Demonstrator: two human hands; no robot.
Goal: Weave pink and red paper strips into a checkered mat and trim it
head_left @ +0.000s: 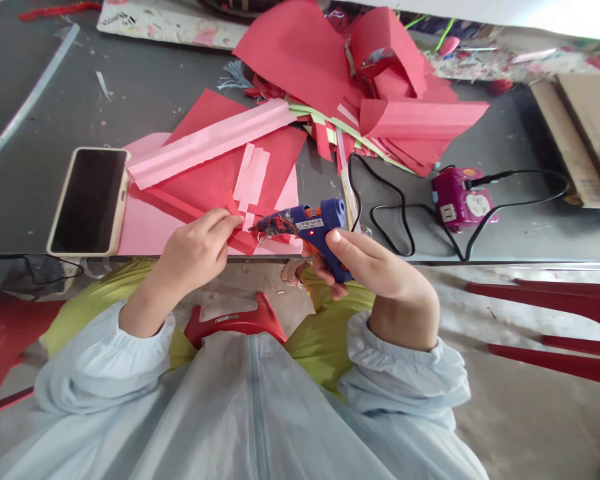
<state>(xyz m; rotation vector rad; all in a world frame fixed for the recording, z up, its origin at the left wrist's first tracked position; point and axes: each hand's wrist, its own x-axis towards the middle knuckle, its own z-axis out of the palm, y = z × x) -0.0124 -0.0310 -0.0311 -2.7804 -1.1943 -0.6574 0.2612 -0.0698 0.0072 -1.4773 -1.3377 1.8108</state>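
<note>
A blue hot glue gun [325,223] is gripped in my right hand [365,261], its nozzle pointing left and its small red light lit. My left hand [195,250] pinches a red paper strip [243,241] at the table's near edge. The nozzle is at this strip, close to my left fingertips; whether it touches cannot be told. Short pink strips [251,175] lie just beyond on red paper [200,180]. A long folded pink strip [213,143] crosses that paper. Pale pink sheets [140,230] lie underneath.
A phone [87,200] lies left of the papers. Crumpled and folded red paper [300,57] is piled at the back. The glue gun's black cord [405,207] loops toward a purple power socket [463,200]. Cardboard [565,140] lies at far right. Red stools stand below the table.
</note>
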